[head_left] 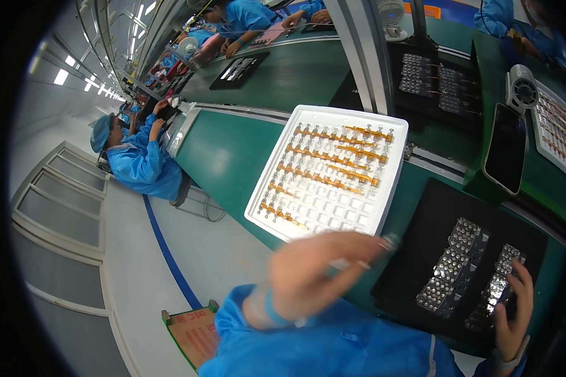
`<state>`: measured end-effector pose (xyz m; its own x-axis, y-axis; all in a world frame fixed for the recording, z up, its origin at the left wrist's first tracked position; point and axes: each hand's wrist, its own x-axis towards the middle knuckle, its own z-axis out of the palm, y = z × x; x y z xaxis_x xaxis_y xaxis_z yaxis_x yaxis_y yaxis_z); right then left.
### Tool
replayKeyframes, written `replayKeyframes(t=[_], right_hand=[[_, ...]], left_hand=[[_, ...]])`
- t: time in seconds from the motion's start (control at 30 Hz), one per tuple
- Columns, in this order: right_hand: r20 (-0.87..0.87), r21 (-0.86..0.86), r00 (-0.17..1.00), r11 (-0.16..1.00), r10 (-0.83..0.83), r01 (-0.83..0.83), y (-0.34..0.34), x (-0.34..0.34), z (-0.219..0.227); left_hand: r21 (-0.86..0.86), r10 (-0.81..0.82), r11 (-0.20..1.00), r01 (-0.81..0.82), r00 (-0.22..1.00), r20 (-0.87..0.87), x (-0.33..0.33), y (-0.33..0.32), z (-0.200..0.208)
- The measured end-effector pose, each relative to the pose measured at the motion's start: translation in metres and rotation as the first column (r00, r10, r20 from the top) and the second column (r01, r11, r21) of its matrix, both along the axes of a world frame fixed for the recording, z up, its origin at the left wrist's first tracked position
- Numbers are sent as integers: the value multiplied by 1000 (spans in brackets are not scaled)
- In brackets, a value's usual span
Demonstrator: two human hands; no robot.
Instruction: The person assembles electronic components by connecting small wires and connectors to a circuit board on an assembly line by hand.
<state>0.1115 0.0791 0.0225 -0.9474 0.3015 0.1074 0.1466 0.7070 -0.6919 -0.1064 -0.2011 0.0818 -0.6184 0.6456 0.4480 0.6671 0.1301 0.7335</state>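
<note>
- One small pale shiny piece (390, 242), pinched by your left hand (317, 270), is too blurred to identify.
- That hand covers part of the near rim of the white plastic pocketed tray (393, 173).
- Your right hand (516, 314), fingers spread, lies over the right-hand silver-studded black panel (494, 290) on the black mat (431, 217); contact cannot be confirmed.

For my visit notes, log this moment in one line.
left hand: blurred, near white pocketed tray; right hand: at rightmost studded strip; tray: partly filled

Red printed characters (202, 340), on brown cardboard (183, 328)
</note>
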Motion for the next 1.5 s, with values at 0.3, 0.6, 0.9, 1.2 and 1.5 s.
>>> replayKeyframes(t=[0.3, 0.6, 0.9, 1.2, 1.5], right_hand=[[-51, -798, 973, 577, 224, -175, -15, -43, -13], [28, -932, 990, 361, 141, -26, -4, -57, -18], [177, -936, 960, 339, 218, 96, 18, -69, -27], [316, -748, 942, 641, 111, 175, 28, -70, -21], [402, -528, 901, 763, -163, 374, 37, -68, -36]], left_hand=[[186, -423, 906, 381, 846, 324, 52, 108, -58], [132, -297, 954, 268, 898, 326, 28, 126, -78], [31, -356, 931, 363, 892, 276, 7, 139, -92], [-340, -425, 880, 332, 870, -250, 17, 141, -98], [-468, 218, 727, -503, 815, -537, 9, 135, -94]])
